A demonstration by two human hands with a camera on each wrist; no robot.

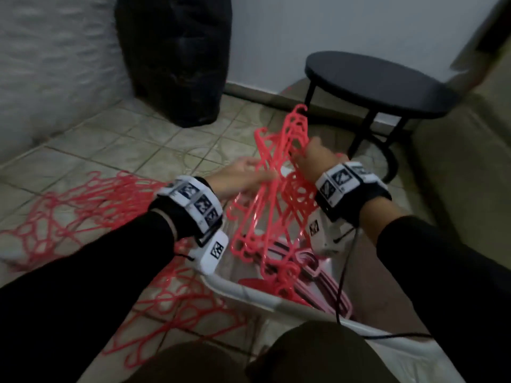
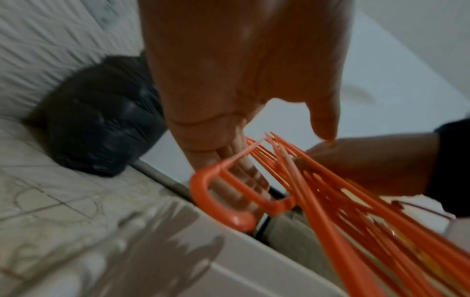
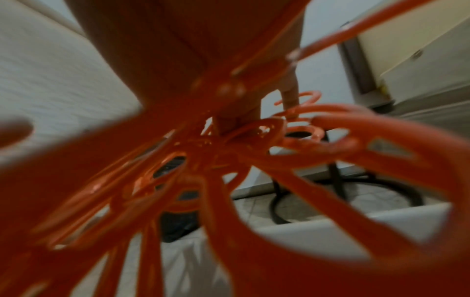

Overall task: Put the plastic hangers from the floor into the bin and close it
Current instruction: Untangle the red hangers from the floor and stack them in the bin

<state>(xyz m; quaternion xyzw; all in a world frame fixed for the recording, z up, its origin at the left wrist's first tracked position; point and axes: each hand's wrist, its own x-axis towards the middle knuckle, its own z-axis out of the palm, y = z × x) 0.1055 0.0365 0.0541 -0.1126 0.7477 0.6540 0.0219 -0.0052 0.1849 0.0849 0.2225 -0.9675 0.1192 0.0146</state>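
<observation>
A bundle of several coral-red plastic hangers [image 1: 276, 205] stands steeply tilted over the open white bin [image 1: 249, 293], its lower ends down inside. My right hand [image 1: 312, 158] grips the bundle near the hooks, fingers curled round it. My left hand [image 1: 243, 172] lies against the bundle's left side with straight fingers [image 2: 244, 166] and the thumb spread. The left wrist view shows the bundle [image 2: 343, 201] and the right hand [image 2: 368, 166] behind it. Blurred hangers [image 3: 229, 160] fill the right wrist view. Pink hangers [image 1: 318, 272] lie in the bin. More red hangers [image 1: 83, 217] are strewn on the floor at left.
A black round stool [image 1: 378, 81] stands close behind the bin. A full black bag [image 1: 177, 59] leans in the corner. A sofa edge [image 1: 470, 175] runs along the right, a white wrapped bulk [image 1: 55, 64] along the left. More hangers [image 1: 179, 313] lie by my knees.
</observation>
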